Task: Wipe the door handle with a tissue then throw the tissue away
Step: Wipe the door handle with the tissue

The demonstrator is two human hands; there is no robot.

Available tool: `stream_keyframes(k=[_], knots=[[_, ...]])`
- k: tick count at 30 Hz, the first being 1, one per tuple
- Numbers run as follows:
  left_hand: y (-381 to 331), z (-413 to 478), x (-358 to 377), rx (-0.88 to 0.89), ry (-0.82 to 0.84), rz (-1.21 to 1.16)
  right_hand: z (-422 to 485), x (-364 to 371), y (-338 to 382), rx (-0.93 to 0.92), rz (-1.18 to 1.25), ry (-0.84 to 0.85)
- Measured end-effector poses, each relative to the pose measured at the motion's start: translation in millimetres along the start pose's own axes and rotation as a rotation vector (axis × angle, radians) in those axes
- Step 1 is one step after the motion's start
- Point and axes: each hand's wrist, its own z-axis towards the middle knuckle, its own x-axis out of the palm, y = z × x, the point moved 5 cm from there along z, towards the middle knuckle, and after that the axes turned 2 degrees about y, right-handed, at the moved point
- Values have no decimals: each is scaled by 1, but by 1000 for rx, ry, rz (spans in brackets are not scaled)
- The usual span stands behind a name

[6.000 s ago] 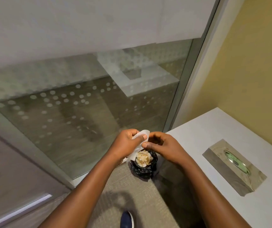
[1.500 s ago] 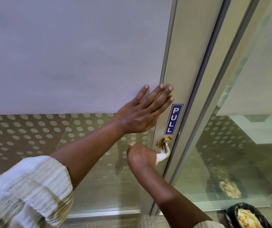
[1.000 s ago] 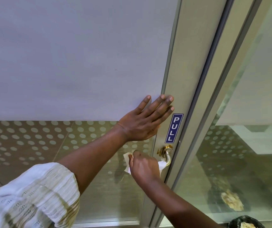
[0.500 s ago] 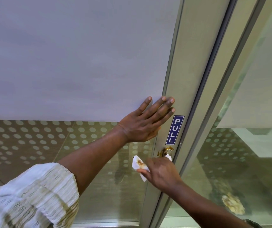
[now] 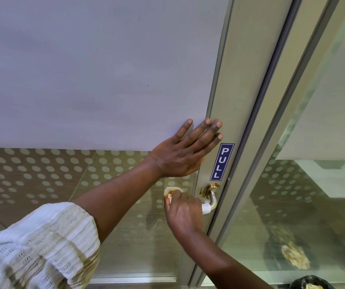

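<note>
A gold and silver lever door handle (image 5: 211, 195) sticks out of the door's metal frame just below a blue PULL sticker (image 5: 221, 162). My right hand (image 5: 183, 211) is closed around the lever with a white tissue (image 5: 206, 208) wrapped over it; tissue shows at both ends of my fist. My left hand (image 5: 185, 151) lies flat on the frosted glass door above the handle, fingers spread and holding nothing.
The glass door (image 5: 83, 80) is frosted on top and dotted lower down. A fixed glass panel (image 5: 313, 184) stands to the right. A black-lined bin (image 5: 311, 284) with crumpled tissue peeks in at the bottom right corner.
My right hand has slid left along the lever and closed over it with the tissue, baring the handle's bend. The left hand has stayed flat on the door.
</note>
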Motion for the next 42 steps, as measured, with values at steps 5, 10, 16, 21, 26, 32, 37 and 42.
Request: stream_keyframes(k=[5, 10, 16, 21, 26, 32, 37, 42], knots=[[2, 0, 0, -4, 0, -9, -28, 8, -44, -322, 67, -110], [2, 0, -1, 4, 11, -12, -11, -5, -70, -500, 32, 0], [0, 0, 1, 10, 16, 3, 13, -19, -51, -302, 115, 367], [0, -1, 1, 6, 20, 6, 3, -19, -46, -256, 130, 169], [2, -1, 3, 10, 31, -1, -29, 8, -26, -134, 15, -47], [0, -1, 2, 0, 17, 8, 1, -15, -15, -26, 34, 161], [1, 0, 2, 6, 15, 34, 18, -11, -9, 187, 124, 380], [0, -1, 2, 8, 22, 35, -10, -5, -13, -38, 68, -200]])
